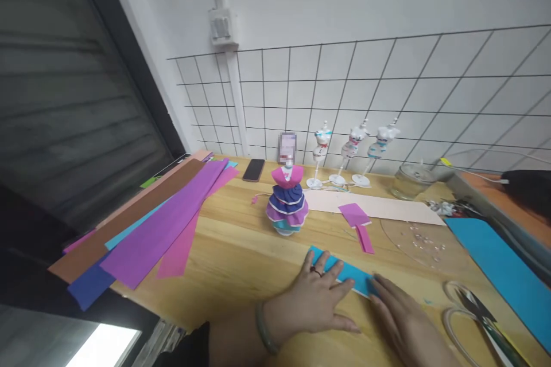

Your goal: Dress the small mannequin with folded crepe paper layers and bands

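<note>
A folded strip of bright blue crepe-like paper [355, 276] lies flat on the wooden table. My left hand [316, 295], wearing a ring and a bangle, presses on its left half with the fingers spread. At the strip's right end lies my right hand [402, 315], fingers stretched out close together, their tips on the paper. Just beyond stands a small dress form [287, 198] wearing a tiered skirt in navy, purple and blue below a pink top. A purple paper piece [354, 215] and a narrow magenta strip [364, 239] lie behind my hands.
Scissors [477, 312] lie at the right beside a large blue sheet [501, 269] and scattered clear beads [422, 241]. Long coloured paper strips [167, 212] overhang the left edge. Behind are a dark phone [253, 170], several bare dress forms [321, 152] and a glass jar [413, 180].
</note>
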`<move>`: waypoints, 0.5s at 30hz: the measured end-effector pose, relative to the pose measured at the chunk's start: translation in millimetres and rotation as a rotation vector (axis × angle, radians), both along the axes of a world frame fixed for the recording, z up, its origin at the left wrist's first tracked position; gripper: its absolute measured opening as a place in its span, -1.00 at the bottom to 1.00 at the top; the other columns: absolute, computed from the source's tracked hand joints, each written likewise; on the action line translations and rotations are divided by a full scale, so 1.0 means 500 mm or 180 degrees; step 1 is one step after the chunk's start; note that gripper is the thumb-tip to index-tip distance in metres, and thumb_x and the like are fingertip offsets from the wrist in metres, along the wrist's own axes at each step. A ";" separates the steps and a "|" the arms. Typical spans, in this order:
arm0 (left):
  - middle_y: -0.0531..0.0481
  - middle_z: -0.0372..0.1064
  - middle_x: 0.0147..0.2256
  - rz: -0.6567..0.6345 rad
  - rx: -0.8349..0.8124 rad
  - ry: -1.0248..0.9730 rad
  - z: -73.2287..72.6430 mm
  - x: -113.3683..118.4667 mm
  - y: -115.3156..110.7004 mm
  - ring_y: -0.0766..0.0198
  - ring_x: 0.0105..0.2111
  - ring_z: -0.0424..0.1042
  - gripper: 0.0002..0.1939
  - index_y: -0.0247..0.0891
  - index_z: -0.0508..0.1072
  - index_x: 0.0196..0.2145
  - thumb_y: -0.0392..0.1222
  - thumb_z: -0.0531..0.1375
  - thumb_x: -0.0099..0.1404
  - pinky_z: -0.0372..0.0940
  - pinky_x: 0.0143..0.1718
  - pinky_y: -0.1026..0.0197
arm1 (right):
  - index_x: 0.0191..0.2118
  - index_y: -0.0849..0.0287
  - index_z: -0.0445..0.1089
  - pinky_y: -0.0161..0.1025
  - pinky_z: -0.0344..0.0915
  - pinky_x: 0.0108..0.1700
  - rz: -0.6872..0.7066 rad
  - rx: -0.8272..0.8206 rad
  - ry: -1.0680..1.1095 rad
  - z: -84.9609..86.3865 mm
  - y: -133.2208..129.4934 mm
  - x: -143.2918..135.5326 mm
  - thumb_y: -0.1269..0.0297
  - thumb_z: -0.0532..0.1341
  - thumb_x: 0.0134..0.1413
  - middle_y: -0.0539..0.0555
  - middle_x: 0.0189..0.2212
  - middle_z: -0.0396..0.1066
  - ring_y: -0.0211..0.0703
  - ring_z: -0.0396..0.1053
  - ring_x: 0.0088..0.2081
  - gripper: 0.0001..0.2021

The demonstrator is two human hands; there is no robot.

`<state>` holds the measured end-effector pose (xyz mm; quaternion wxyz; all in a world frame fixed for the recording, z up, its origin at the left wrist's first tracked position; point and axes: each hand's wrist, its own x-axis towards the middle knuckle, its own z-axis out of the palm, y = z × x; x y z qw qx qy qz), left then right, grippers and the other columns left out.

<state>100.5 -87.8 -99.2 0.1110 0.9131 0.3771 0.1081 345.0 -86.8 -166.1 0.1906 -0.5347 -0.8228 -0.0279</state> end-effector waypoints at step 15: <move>-0.24 0.25 0.11 0.0202 -0.0171 0.0117 0.058 -0.109 -0.008 -0.08 0.17 0.14 -0.33 -0.25 0.32 0.06 0.31 -0.03 0.23 0.07 0.09 -0.06 | -0.39 0.04 0.50 -0.24 0.41 -0.32 -0.0479 -0.1076 0.0631 0.039 0.130 0.039 0.06 0.03 0.09 0.11 -0.33 0.56 -0.02 0.51 -0.31 -0.68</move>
